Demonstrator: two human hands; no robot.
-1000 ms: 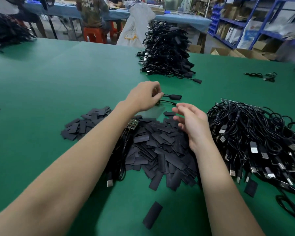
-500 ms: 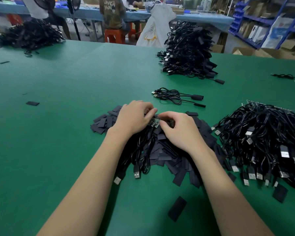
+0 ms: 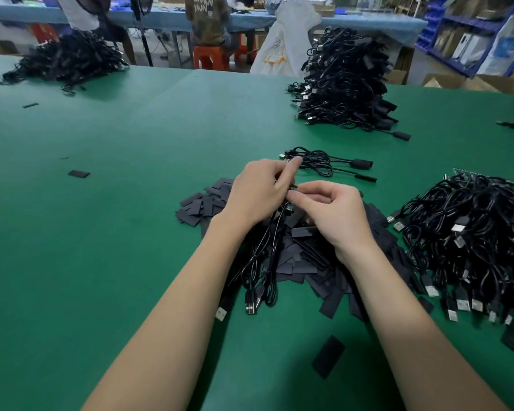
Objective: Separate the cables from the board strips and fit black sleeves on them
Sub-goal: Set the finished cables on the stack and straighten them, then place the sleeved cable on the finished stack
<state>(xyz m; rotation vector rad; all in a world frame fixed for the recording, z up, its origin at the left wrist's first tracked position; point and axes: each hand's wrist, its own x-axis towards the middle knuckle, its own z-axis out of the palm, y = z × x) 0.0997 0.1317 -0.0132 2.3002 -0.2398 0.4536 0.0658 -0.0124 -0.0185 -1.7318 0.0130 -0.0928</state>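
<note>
Your fingers are now pinching the board strip lifted off the sleeve pile; you are starting another cable separation.

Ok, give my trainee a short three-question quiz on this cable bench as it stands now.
1. True or false: both hands, the left hand and right hand, are pinching the small green board strip with black cables hanging from it.
2. Which lies under the hands? A) a pile of flat black sleeves B) a cardboard box C) a metal tray
3. Fill in: the two sleeved black cables lie on the green table mat, ____ the hands.

Key: 1 true; 2 A; 3 beyond
</note>
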